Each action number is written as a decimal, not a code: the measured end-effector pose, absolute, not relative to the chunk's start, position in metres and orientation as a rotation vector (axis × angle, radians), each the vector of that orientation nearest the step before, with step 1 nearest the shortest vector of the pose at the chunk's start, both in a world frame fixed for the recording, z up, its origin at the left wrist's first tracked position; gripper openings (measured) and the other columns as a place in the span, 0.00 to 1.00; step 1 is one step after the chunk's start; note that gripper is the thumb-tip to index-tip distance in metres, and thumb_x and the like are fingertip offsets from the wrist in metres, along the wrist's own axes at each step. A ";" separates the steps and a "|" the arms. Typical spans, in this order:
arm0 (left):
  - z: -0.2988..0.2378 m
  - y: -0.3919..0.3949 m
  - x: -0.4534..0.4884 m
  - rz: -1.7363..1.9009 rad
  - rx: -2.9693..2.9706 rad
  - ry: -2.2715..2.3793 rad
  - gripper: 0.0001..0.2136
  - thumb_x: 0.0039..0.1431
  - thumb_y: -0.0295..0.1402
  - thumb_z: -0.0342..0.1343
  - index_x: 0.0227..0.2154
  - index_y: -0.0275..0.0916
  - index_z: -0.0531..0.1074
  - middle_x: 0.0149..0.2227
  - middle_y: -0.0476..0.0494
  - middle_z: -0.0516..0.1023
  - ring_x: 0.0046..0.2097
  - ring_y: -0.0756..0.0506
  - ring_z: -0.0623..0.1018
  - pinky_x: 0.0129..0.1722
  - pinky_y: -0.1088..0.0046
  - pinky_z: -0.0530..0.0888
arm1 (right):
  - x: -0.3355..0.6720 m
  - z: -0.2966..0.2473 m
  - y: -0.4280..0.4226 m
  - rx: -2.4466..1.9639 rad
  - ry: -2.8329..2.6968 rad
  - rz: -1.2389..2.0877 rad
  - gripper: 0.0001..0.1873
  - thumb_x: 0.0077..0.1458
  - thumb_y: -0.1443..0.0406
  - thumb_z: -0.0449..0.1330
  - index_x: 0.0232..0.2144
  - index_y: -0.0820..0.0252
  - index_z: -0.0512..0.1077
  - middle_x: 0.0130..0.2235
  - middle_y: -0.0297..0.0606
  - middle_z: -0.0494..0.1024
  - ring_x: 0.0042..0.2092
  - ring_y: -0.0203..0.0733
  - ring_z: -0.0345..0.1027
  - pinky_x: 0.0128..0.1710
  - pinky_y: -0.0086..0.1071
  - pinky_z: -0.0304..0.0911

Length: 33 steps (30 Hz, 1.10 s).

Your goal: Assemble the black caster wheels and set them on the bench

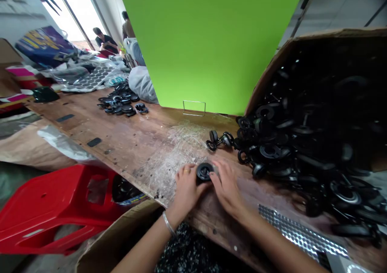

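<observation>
A round black plastic part (204,171), ringed and dark at its centre, sits between both hands just above or on the wooden bench. My left hand (188,185) is closed around its left side, a ring on one finger and a bangle at the wrist. From the right, my right hand (227,187) grips the same part, its thumb against the near edge. Beyond the right hand lies a small group of black wheel-like parts (219,139). What the hidden fingertips touch on the part's far side cannot be made out.
A large heap of black parts (269,152) spills from a carton on the right. Thin plastic scraps (178,152) litter the bench (136,144). A green panel (211,43) stands behind, with another black pile (119,99) far left. A red plastic stool (57,200) is at lower left.
</observation>
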<state>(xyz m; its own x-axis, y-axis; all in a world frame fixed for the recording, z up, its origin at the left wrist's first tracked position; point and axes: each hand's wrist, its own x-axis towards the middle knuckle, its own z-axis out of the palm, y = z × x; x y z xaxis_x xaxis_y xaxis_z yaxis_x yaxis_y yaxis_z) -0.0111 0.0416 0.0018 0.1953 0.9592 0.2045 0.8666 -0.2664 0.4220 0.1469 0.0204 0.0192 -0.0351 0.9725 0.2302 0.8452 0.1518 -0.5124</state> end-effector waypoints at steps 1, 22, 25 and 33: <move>0.004 0.051 -0.020 0.656 2.222 1.837 0.24 0.53 0.42 0.61 0.52 0.40 0.69 0.53 0.36 0.70 0.54 0.33 0.67 0.53 0.52 0.64 | 0.157 0.019 0.010 -1.680 -1.885 0.352 0.21 0.66 0.60 0.45 0.57 0.59 0.63 0.57 0.46 0.67 0.59 0.46 0.57 0.58 0.42 0.56; 0.053 0.163 0.107 0.349 2.899 1.318 0.13 0.57 0.29 0.59 0.44 0.32 0.66 0.45 0.29 0.73 0.51 0.34 0.69 0.49 0.58 0.64 | 0.276 0.002 -0.124 -1.735 -1.623 0.319 0.08 0.62 0.64 0.53 0.42 0.56 0.69 0.42 0.40 0.73 0.43 0.42 0.69 0.44 0.36 0.66; 0.050 0.164 0.104 0.290 2.954 1.190 0.14 0.56 0.27 0.59 0.44 0.33 0.65 0.43 0.33 0.74 0.50 0.35 0.70 0.48 0.61 0.64 | 0.280 -0.006 -0.127 -1.726 -1.732 0.339 0.06 0.62 0.66 0.52 0.35 0.56 0.69 0.38 0.39 0.72 0.42 0.43 0.68 0.43 0.36 0.65; 0.060 0.149 0.107 0.204 3.061 0.887 0.15 0.62 0.22 0.45 0.48 0.38 0.69 0.54 0.35 0.69 0.55 0.39 0.67 0.54 0.62 0.61 | 0.274 -0.013 -0.121 -1.794 -1.977 0.322 0.08 0.60 0.70 0.52 0.31 0.58 0.70 0.36 0.39 0.71 0.41 0.43 0.65 0.42 0.36 0.62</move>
